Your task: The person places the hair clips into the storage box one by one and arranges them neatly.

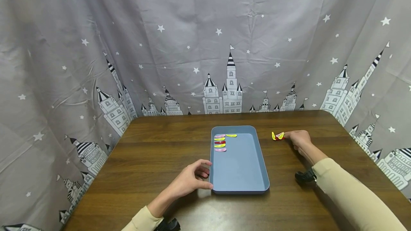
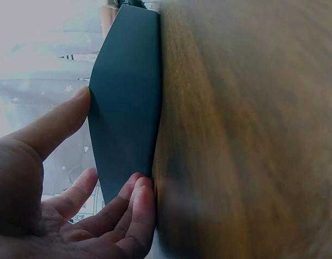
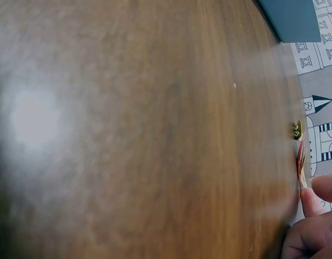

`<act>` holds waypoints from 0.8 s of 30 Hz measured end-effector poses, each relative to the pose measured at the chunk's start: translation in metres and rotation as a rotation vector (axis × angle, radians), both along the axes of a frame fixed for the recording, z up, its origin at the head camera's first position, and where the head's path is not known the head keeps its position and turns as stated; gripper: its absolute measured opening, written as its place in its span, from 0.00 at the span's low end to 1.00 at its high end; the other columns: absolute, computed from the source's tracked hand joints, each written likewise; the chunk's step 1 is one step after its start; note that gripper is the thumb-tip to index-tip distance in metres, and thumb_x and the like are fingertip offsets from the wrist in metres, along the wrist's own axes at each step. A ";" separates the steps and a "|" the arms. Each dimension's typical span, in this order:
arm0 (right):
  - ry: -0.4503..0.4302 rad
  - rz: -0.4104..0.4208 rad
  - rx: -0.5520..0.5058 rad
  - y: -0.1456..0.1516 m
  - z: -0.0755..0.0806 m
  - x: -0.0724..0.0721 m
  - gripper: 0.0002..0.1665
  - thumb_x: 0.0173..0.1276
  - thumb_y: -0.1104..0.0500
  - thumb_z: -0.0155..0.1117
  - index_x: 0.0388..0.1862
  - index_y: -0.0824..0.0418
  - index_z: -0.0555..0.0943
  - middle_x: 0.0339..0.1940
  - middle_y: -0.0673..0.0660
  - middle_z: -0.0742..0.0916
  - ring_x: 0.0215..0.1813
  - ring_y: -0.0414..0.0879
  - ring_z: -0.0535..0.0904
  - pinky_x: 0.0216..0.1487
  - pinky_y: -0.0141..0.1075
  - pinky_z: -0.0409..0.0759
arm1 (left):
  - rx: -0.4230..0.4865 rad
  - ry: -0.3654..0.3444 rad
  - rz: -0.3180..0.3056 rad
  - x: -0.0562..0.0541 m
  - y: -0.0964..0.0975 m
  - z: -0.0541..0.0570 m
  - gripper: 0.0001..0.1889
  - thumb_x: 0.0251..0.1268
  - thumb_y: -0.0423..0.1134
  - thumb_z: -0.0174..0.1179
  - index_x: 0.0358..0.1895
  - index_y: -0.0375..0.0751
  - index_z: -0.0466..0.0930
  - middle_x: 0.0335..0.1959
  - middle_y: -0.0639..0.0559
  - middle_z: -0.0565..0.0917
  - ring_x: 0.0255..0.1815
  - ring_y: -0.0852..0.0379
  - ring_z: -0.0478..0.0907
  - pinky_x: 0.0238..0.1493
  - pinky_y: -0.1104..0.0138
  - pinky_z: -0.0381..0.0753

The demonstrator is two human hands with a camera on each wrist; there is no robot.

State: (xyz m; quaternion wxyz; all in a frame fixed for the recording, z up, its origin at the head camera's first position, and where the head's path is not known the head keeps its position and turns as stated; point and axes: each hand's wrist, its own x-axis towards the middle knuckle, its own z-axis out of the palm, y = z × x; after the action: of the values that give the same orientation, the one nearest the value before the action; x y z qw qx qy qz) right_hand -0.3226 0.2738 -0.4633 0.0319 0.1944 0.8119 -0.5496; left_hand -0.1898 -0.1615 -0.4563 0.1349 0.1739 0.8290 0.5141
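Note:
A shallow blue-grey tray [image 1: 240,170] lies on the table. Several small snap hair clips, pink, yellow and red, form a column [image 1: 219,142] along its upper left side, and a yellow hair clip [image 1: 231,135] lies beside the top one. My left hand [image 1: 194,179] rests at the tray's left wall, thumb on the rim by the near corner, relaxed fingers against the outside [image 2: 125,102]. To the tray's right, my right hand [image 1: 299,140] reaches a small pile of hair clips [image 1: 278,136]. In the right wrist view its thumb and fingertip meet the pile's end [image 3: 302,167]; I cannot tell whether they pinch one.
The brown wooden table [image 1: 160,145] extends on both sides of the tray. A grey curtain [image 1: 179,45] with stars and castles hangs behind and beside it. Dark wrist devices [image 1: 305,176] are worn on both arms, below light sleeves.

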 end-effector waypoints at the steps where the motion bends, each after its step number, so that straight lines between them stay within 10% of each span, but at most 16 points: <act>1: -0.001 0.006 -0.003 -0.001 0.000 0.000 0.20 0.65 0.57 0.67 0.49 0.71 0.80 0.11 0.43 0.67 0.17 0.37 0.64 0.19 0.32 0.68 | -0.001 0.001 0.000 0.000 0.000 0.000 0.34 0.51 0.38 0.78 0.64 0.42 0.74 0.50 0.43 0.83 0.50 0.50 0.79 0.53 0.58 0.81; 15: 0.002 0.079 -0.036 -0.002 0.000 -0.002 0.23 0.65 0.59 0.67 0.56 0.71 0.82 0.10 0.41 0.68 0.15 0.35 0.61 0.17 0.30 0.65 | -0.011 0.005 -0.003 -0.001 -0.001 -0.001 0.34 0.52 0.39 0.78 0.63 0.42 0.75 0.49 0.43 0.83 0.49 0.51 0.79 0.53 0.59 0.81; 24: 0.009 0.162 0.085 0.001 -0.004 -0.001 0.29 0.63 0.52 0.73 0.59 0.67 0.82 0.49 0.57 0.83 0.30 0.43 0.69 0.25 0.33 0.71 | -0.008 0.002 0.002 0.000 0.000 -0.001 0.34 0.51 0.38 0.78 0.63 0.42 0.75 0.50 0.43 0.83 0.49 0.51 0.79 0.53 0.59 0.81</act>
State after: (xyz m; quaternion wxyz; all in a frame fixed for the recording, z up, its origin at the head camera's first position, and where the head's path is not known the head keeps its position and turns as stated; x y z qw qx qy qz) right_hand -0.3234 0.2753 -0.4669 0.0642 0.1269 0.8477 -0.5111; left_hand -0.1901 -0.1616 -0.4572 0.1342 0.1733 0.8313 0.5108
